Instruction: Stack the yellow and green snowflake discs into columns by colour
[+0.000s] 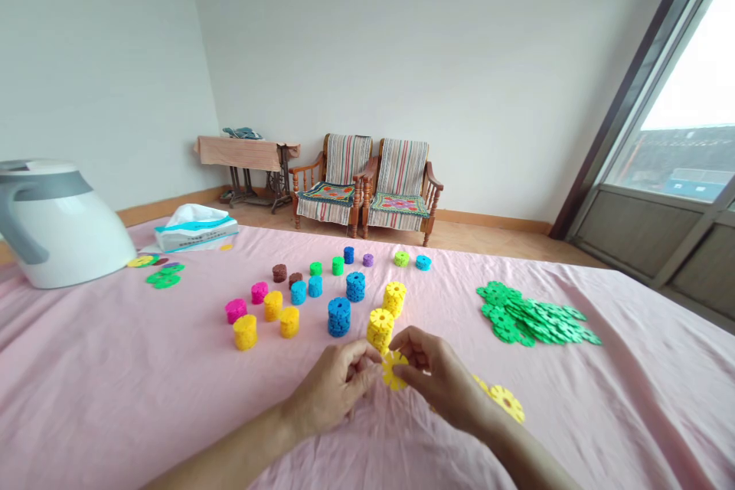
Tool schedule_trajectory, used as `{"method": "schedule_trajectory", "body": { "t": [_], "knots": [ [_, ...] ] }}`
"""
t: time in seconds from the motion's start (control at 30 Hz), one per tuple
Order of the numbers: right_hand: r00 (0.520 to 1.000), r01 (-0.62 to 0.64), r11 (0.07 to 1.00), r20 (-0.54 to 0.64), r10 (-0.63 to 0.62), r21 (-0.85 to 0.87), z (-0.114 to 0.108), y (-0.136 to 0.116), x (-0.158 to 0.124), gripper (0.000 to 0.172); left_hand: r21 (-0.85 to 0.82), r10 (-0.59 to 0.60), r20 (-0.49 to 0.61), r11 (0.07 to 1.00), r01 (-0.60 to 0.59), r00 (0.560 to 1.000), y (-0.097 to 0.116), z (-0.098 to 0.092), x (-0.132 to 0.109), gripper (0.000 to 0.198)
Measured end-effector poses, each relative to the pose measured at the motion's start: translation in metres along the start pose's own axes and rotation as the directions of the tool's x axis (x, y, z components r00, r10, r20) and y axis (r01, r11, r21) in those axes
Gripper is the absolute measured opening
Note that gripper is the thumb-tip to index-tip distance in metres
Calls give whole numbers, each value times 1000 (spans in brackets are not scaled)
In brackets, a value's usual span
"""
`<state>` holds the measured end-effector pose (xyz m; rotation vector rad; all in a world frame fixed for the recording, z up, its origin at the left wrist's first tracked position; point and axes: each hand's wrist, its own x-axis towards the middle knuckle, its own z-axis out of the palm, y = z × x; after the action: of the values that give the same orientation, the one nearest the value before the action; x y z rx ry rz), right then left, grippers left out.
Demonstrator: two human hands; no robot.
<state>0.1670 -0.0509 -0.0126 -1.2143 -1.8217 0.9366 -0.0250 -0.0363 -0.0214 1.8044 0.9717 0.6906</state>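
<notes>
pink sheet (138,398) spreads under stacks of colored plastic discs (338,317), a yellow stack (380,329) standing just beyond the hands. right hand (439,379) holds a yellow flower-shaped disc (394,370) in a narrow grip, left hand (333,387) narrowly closed on its other edge, another yellow disc (507,403) lying nearby.
</notes>
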Motion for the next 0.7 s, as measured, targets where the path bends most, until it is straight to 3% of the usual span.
{"method": "schedule_trajectory", "body": {
  "t": [0.13, 0.27, 0.4, 0.57, 0.7],
  "knots": [
    [996, 70, 997, -61, -71, -12, 10, -15, -4, 16, -176, -49, 38, 983, 55, 998, -1, -2, 2, 44],
    [996, 77, 993, -48, -82, -88, 11, -23, -8, 28, -272, -80, 60, 958, 94, 995, -1, -7, 3, 46],
    [996, 85, 990, -24, -88, -116, 11, -26, -9, 36, -306, -104, 63, 945, 118, 993, -3, -9, 3, 46],
    [995, 88, 988, -38, -93, -125, 13, -25, -10, 34, -313, -97, 73, 943, 115, 993, -6, -8, 4, 47],
    [989, 87, 988, -109, -102, -131, 10, -24, -6, 32, -315, -98, -23, 945, 85, 995, -10, -7, 7, 47]
  ]
}}
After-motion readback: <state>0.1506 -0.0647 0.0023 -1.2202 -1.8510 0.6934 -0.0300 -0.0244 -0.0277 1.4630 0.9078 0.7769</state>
